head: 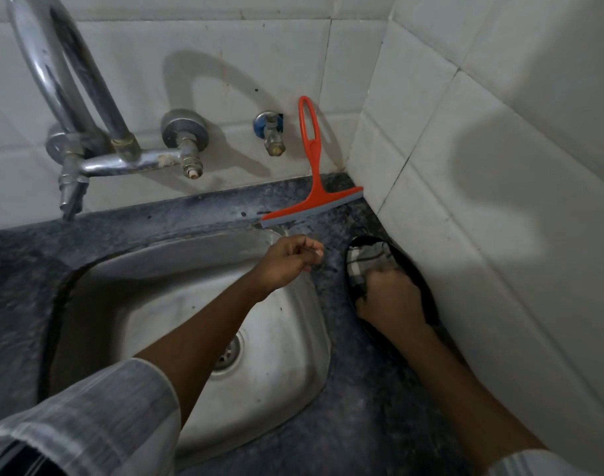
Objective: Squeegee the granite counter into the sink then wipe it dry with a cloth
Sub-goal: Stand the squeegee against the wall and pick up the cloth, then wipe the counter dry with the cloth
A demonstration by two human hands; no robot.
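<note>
An orange squeegee (312,173) stands on its grey blade in the back corner of the dark granite counter (359,389), its handle leaning on the tiled wall. My right hand (389,297) presses a black-and-white checked cloth (365,259) onto the counter strip between the steel sink (197,304) and the right wall. My left hand (290,259) hovers over the sink's far right corner, just below the squeegee blade, fingers curled with nothing in them.
A chrome wall tap (122,156) with a tall curved spout hangs over the sink's back left. A small angle valve (271,132) sticks out of the tiles beside the squeegee handle. White tiled walls close the back and right sides.
</note>
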